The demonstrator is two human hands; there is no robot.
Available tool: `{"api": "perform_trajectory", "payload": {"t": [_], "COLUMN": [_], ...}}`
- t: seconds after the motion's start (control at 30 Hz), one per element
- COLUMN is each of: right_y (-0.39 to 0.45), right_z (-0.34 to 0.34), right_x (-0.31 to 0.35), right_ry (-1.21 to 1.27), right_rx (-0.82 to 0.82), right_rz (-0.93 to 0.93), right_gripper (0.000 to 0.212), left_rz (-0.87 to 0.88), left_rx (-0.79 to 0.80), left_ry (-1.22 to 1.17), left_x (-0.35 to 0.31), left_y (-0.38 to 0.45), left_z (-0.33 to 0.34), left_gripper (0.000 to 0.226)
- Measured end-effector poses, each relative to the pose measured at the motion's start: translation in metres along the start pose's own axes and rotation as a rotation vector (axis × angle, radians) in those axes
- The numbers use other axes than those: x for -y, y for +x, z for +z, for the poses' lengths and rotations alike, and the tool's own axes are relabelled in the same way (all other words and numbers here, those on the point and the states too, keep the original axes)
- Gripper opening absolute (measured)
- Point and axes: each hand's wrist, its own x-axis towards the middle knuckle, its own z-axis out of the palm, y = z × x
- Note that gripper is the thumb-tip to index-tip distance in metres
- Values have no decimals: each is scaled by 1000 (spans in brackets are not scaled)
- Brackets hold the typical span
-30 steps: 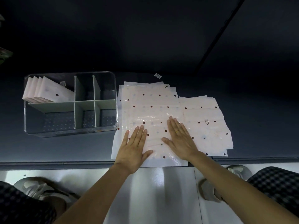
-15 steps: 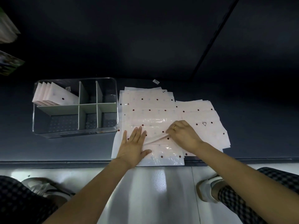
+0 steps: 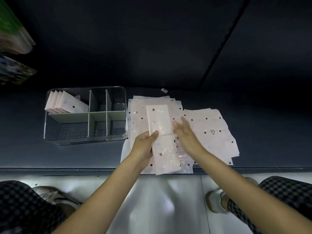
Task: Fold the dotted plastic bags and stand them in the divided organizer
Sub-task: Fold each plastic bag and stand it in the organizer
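Above the near edge of the worktop [image 3: 253, 92], a folded bag [image 3: 162, 139] is up in the left hand [image 3: 143, 146], thumb pinching its middle, long and narrow over the loose pile of bags [image 3: 202, 125]. Right hand [image 3: 185, 134] sits just beside it, fingers straight and blurred; contact with the bag can't be made out. Left of the pile stands the clear organizer [image 3: 118, 132], with folded bags [image 3: 65, 103] upright in its far-left compartment. The held bag's underside is hidden. Dark worktop, dark wall behind, pale glossy floor [image 3: 160, 200] below.
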Motion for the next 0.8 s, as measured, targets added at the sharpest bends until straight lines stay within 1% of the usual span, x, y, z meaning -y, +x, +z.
{"api": "perform_trajectory", "payload": {"t": [0.03,0.1,0.17,0.23,0.3,0.4,0.47,0.53,0.6,0.67,0.8], "right_y": [-6,-14,-15,-15,-16,-18,-17,-17,-17,-17,-17], "right_z": [6,15,17,12,4,-7,-11,-13,-14,-17,-22], "right_x": [-4,-11,-11,-8,-6,-3,-2,-1,-1,0,2], "right_ry": [25,88,112,100,143,195,243,284,293,312,373], "right_rx": [74,162,174,149,132,126,120,116,118,124,149], "right_rz": [27,18,7,-21,-24,-8,17,43,56,66,77], "right_gripper": [66,55,37,21,13,20,16,13,12,11,11], "left_rz": [-25,-62,-90,-109,-105,-69,-60,-63,-51,-39,18], "left_rx": [28,54,50,43,46,77,87,76,44,15,11], "left_ry": [-44,-108,-144,-167,-156,-2,93,116,113,103,142], "left_x": [0,0,-1,-4,-6,-9,-11,-13,-15,-18,-24], "left_y": [-2,-7,-10,-13,-13,-14,-14,-15,-15,-15,-17], "left_z": [2,4,3,2,-1,-8,-13,-17,-19,-20,-20], "left_gripper": [19,19,19,20,21,20,16,9,5,5,9]}}
